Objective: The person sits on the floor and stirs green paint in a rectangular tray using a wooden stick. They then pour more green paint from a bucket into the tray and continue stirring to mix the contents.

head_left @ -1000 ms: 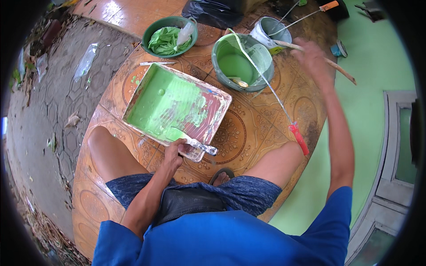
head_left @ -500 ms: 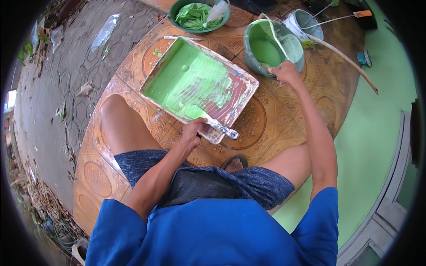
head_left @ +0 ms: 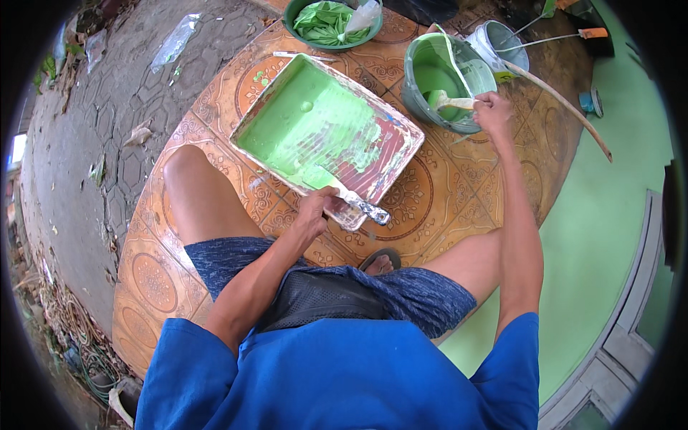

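My right hand (head_left: 494, 115) is closed around the handle of a paintbrush (head_left: 459, 103). Its green-coated bristles hang over the inside of a bucket (head_left: 410, 97) of green paint. My left hand (head_left: 314, 211) grips the near edge of a paint tray (head_left: 410, 147), which holds a pool of green paint at its far left end and smears over its reddish ribbed slope. A scraper (head_left: 367, 208) with a paint-spattered handle lies across the tray's near corner, against my left fingers; whether they also press on it I cannot tell.
A green basin (head_left: 287, 18) of green cloth-like material stands at the far edge. Beyond the bucket is a whitish pail (head_left: 476, 39) with thin rods. A curved stick (head_left: 566, 104) reaches right, near a green wall (head_left: 609, 215). Grey paving (head_left: 93, 186) lies left of the tiles.
My right hand has moved slightly right and lifted the paintbrush, so its bristles and handle now show above the bucket's near rim. My left hand stays on the tray.
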`<state>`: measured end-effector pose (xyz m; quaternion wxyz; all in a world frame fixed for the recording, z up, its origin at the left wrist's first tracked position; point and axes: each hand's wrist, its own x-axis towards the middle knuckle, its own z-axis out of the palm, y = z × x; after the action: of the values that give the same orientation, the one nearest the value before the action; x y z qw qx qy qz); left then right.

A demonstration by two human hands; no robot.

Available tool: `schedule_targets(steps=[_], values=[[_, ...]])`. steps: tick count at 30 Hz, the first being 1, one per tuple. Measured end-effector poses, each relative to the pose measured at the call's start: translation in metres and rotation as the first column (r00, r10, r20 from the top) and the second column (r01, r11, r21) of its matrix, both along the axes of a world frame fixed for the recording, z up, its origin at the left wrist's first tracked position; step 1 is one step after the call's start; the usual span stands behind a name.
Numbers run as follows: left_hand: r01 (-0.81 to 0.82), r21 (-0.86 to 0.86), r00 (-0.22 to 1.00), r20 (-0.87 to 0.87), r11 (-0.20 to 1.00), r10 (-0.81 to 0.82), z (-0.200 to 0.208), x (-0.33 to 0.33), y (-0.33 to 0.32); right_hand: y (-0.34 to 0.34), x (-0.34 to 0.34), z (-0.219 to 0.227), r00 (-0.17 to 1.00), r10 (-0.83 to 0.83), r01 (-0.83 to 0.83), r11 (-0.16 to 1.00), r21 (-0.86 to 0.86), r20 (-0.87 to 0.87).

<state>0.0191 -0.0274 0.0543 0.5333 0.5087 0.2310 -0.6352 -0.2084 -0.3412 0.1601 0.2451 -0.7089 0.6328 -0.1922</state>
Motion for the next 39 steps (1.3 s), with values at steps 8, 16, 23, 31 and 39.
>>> schedule_targets(steps=[8,16,23,31,39], values=[[-0.013,0.032,1.000,-0.014,0.999,0.013,-0.005,0.003,0.002,0.015,0.010,0.027,0.991,0.126,-0.120,0.984,-0.133,0.037],[0.000,0.056,1.000,0.007,0.998,-0.001,-0.009,0.005,0.002,-0.006,0.025,0.020,0.943,0.249,-0.237,0.968,-0.080,0.222],[0.000,0.008,1.000,0.004,1.000,0.000,-0.022,0.005,0.006,-0.034,0.009,0.037,0.824,0.050,-0.128,0.987,0.100,0.564],[-0.008,-0.034,0.999,-0.040,0.999,0.007,-0.020,0.005,0.006,0.005,-0.048,0.041,0.624,-0.190,-0.007,0.969,0.248,0.758],[-0.008,0.044,1.000,0.017,0.999,0.007,-0.012,0.004,0.006,0.097,-0.014,0.036,0.648,-0.224,-0.142,0.903,0.405,0.728]])
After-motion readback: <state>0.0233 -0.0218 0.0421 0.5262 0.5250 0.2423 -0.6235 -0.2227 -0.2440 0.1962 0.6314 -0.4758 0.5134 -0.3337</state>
